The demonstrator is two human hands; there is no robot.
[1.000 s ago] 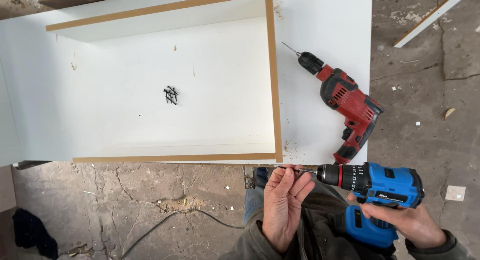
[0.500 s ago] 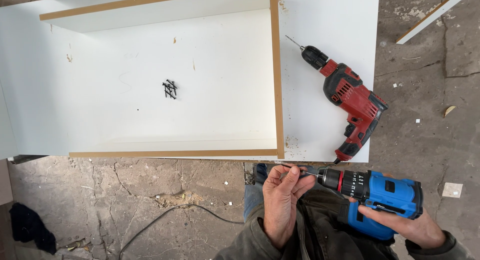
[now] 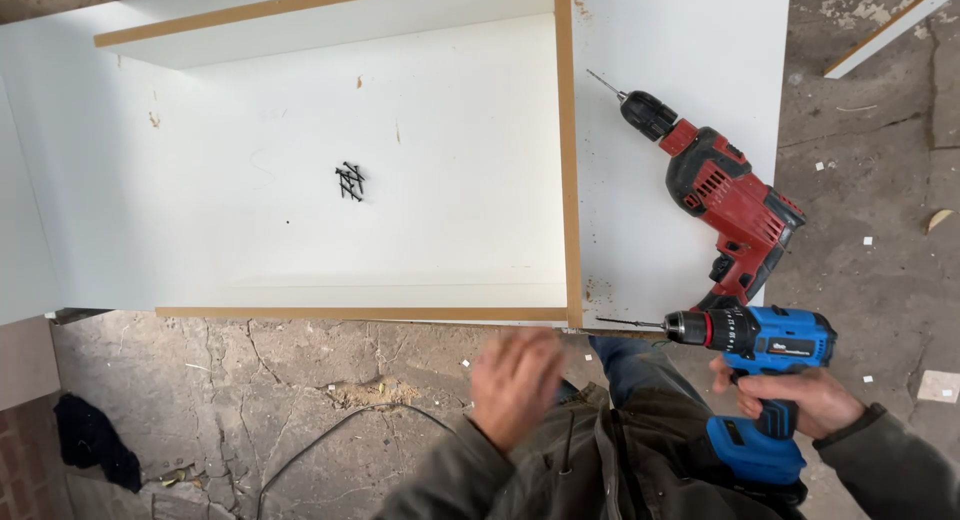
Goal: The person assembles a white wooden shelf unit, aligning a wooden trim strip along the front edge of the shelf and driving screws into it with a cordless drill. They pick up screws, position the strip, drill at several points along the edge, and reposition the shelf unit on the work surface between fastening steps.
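My right hand grips the handle of a blue cordless drill, whose thin bit points left along the near edge of the white cabinet panel. My left hand is blurred, away from the drill's bit, below the cabinet's front edge, and appears to hold nothing. A red corded drill lies on the white panel just above the blue one, its bit pointing up-left. A small heap of black screws lies inside the white cabinet box.
The cabinet's raw brown edges frame the box. A black cable runs over the cracked concrete floor, which is strewn with chips. A dark cloth lies at lower left. A white strip lies at top right.
My left hand has let go of the drill's bit end and moved left and down. The blue drill stays in my right hand. The view has shifted slightly.
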